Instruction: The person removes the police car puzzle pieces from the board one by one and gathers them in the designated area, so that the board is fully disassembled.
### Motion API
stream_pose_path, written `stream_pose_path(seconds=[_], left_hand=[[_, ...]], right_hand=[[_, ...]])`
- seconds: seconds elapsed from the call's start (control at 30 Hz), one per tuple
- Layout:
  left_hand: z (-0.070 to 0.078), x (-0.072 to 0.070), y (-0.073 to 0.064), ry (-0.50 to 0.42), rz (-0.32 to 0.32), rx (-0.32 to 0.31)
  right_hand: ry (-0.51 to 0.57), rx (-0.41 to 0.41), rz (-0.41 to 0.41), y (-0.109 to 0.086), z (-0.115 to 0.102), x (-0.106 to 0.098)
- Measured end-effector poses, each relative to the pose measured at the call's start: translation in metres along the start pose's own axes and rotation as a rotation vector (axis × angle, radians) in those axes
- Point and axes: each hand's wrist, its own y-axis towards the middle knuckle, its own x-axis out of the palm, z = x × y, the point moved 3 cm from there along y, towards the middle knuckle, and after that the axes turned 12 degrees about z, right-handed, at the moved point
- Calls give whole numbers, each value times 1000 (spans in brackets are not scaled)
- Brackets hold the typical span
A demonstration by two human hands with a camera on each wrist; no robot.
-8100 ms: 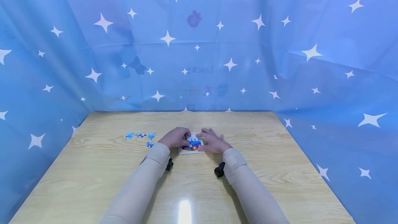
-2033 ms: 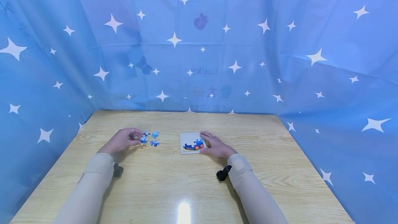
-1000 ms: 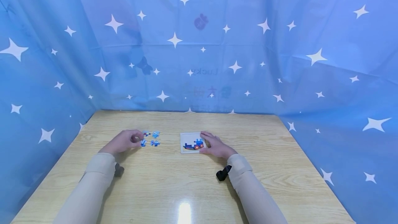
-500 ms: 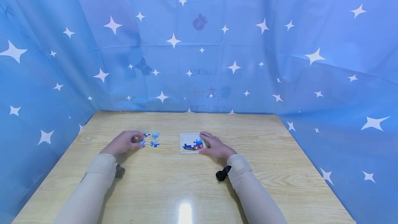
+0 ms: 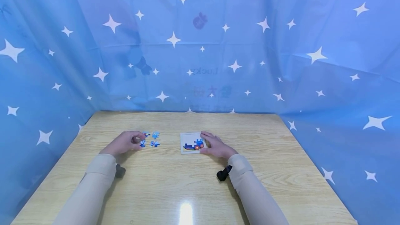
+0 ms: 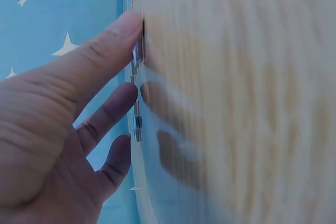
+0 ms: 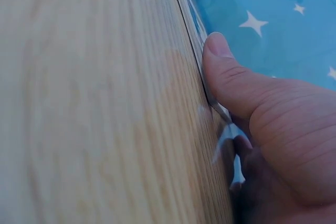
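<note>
Gripping a framed puzzle board (image 5: 189, 138) on the desk (image 5: 162, 186) by its three o'clock end, with the right hand's (image 5: 216, 147) curved fingers; touching loose jigsaw pieces (image 5: 155, 144) at nine o'clock with the left hand's (image 5: 125, 142) parted, bent fingers, any pinch impossible to tell. Likely light, stiff, slick; best lifted by the edges. Faintly readable at twelve o'clock on the starry curtain (image 5: 281, 61): "Lucky," apparently reversed.
</note>
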Motion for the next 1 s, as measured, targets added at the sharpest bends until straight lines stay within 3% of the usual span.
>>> stream_pose_path(seconds=[0.33,0.5,0.7,0.87,1.0], left_hand=[[8,-2,0,8,25,-24],[29,6,8,24,48,70],[76,35,28,63,32,147],[113,68,45,107,-38,144],[131,88,56,138,-75,129]], right_hand=[[42,4,-6,-1,0,0],[33,-3,-3,0,2,0],[-1,-12,14,1,3,-2],[9,-14,6,1,2,-1],[32,-5,5,2,2,1]])
